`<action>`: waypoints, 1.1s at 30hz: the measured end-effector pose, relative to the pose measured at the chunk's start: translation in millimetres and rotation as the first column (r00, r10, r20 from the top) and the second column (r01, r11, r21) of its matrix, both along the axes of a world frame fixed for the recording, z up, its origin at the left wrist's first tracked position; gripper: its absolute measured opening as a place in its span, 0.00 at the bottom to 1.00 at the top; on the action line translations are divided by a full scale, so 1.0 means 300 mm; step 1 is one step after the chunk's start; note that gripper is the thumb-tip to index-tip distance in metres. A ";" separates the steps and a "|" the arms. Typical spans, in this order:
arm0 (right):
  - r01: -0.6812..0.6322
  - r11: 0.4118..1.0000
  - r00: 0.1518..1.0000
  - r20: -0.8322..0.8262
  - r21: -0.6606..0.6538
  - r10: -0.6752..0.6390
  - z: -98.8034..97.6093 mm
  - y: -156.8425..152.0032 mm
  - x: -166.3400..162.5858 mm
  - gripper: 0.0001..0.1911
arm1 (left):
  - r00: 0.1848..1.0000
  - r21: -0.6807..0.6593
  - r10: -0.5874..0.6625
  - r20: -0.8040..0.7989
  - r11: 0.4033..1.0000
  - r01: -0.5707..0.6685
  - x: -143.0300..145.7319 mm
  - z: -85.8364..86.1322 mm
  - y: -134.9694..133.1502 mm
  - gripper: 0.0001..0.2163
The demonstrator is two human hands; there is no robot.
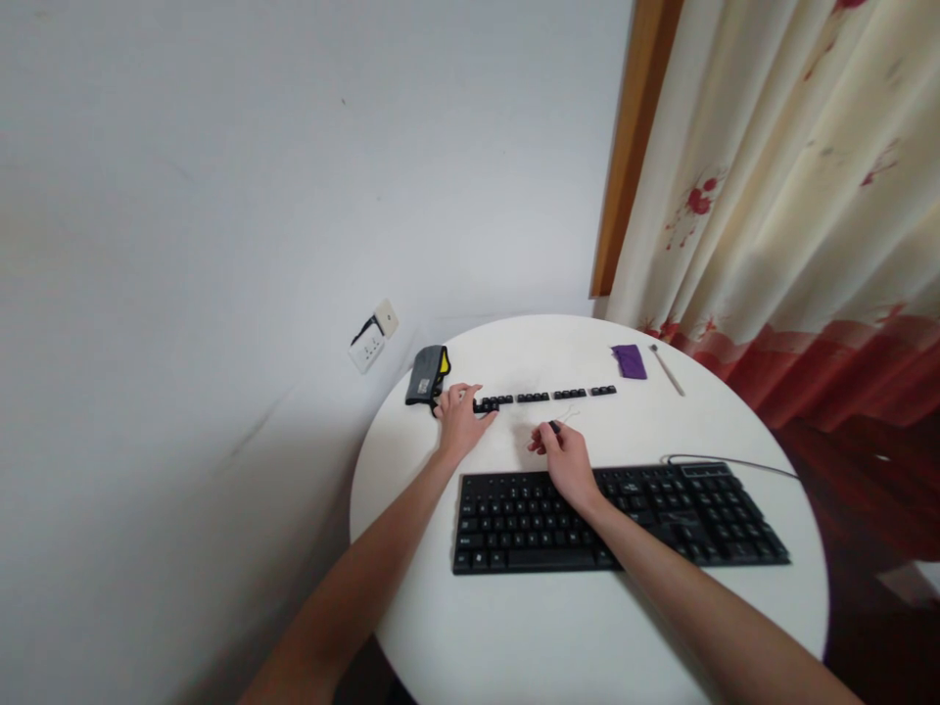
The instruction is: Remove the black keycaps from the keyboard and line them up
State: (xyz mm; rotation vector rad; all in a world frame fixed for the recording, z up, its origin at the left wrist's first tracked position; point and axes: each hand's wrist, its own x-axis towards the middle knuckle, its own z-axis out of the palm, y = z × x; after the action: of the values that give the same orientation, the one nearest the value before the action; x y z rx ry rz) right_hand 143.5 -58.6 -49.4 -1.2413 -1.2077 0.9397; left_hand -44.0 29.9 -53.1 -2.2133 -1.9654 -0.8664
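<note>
Two bare hands work over a round white tabletop (470, 641), where small black keycaps (533, 398) lie in short groups along a line at the centre of the frame. At the left end of that line, the left hand (459, 416) reaches in with thumb and forefinger apart around the nearest caps; whether they touch is hard to tell. Just right of centre, the right hand (564, 460) is closed, thumb and fingers pinched on a small dark piece (555, 427) that appears to be another keycap. A thin wire (569, 413) shows beside its fingertips.

The caps look like hard plastic: light, stiff, hardly fragile, but probably smooth enough to skid or flip under a careless fingertip. Opposite side walls, taken between thumb and forefinger, seem the surest hold; pressing on top would likely push a cap out of line.

The black keyboard (543, 559), below the hands in the lower right of the frame, looks rigid and heavier, best gripped by its two short ends.
</note>
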 end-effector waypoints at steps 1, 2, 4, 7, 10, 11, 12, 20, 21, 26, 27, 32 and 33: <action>0.002 1.000 1.000 -0.001 0.002 -0.002 0.003 -0.001 0.000 0.20 | 1.000 0.011 -0.005 0.015 1.000 0.005 -0.002 0.002 -0.001 0.24; 0.005 1.000 1.000 0.000 0.005 -0.005 0.006 -0.002 0.000 0.20 | 0.999 0.027 -0.019 0.035 0.999 0.019 -0.004 0.005 -0.003 0.22; 0.024 1.000 1.000 0.019 0.015 -0.024 0.019 -0.005 0.002 0.20 | 0.990 0.058 -0.110 0.090 0.993 0.105 -0.008 0.012 -0.010 0.18; -0.003 0.998 0.994 0.108 0.058 -0.004 0.052 -0.015 0.007 0.19 | 0.903 0.033 -0.380 0.201 0.924 0.381 -0.009 0.020 -0.030 0.13; -0.163 0.982 0.964 0.226 0.097 0.138 0.096 -0.035 0.013 0.17 | 0.768 -0.048 -0.586 0.259 0.786 0.616 0.001 0.020 -0.056 0.09; -0.220 0.970 0.947 0.263 0.105 0.186 0.109 -0.043 0.013 0.17 | 0.735 -0.074 -0.626 0.260 0.746 0.662 0.006 0.019 -0.063 0.09; -0.268 0.957 0.928 0.298 0.114 0.224 0.121 -0.051 0.013 0.16 | 0.712 -0.098 -0.653 0.257 0.715 0.692 0.011 0.018 -0.068 0.09; -0.483 0.861 0.807 0.461 0.158 0.368 0.132 -0.085 0.002 0.09 | 0.674 -0.174 -0.689 0.266 0.653 0.737 0.026 0.035 -0.081 0.12; -0.507 0.846 0.792 0.477 0.165 0.381 0.132 -0.088 0.002 0.10 | 0.675 -0.175 -0.689 0.266 0.654 0.736 0.026 0.035 -0.081 0.12; -0.651 0.742 0.664 0.596 0.163 0.451 0.138 -0.109 0.001 0.11 | 0.707 -0.173 -0.667 0.234 0.687 0.706 0.027 0.027 -0.079 0.11; -0.648 0.744 0.658 0.610 0.162 0.441 0.134 -0.112 0.002 0.11 | 0.713 -0.174 -0.663 0.229 0.693 0.700 0.027 0.026 -0.080 0.11; -0.466 0.873 0.774 0.545 0.143 0.324 0.085 -0.112 0.008 0.14 | 0.715 -0.191 -0.659 0.234 0.690 0.698 0.028 0.032 -0.087 0.11; -0.446 0.886 0.791 0.519 0.127 0.324 0.076 -0.110 0.007 0.15 | 0.716 -0.190 -0.658 0.233 0.691 0.697 0.028 0.033 -0.087 0.11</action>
State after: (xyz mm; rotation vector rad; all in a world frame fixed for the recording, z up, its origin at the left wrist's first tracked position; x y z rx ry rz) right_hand 145.7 -91.6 -26.7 -1.0746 -1.9818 0.7497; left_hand -35.5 3.7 -43.2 -3.2200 -1.3158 -0.8661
